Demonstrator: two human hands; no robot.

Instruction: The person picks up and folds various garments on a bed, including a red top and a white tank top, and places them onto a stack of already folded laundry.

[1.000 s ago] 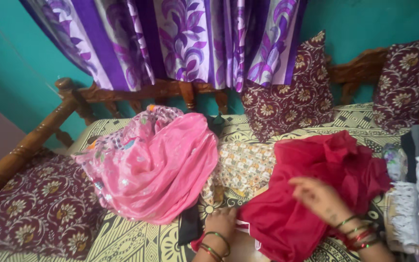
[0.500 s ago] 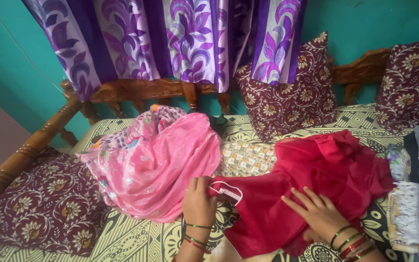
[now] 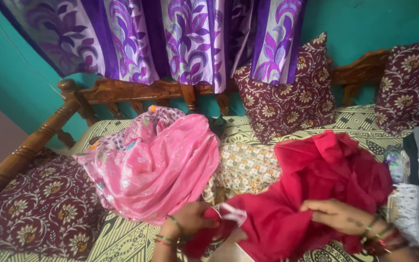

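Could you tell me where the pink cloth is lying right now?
In the head view the pink cloth lies heaped left of centre on the sofa seat, beside the red cloth and just above the left hand.

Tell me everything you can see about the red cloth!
The red cloth is a big, soft, crumpled piece of plain crimson fabric, thin and loosely bunched into folds. It lies heaped on the patterned seat cover of a wooden sofa, right of a pink cloth. The left hand grips its lower left edge, near a small pale strip, and the right hand rests flat on top.
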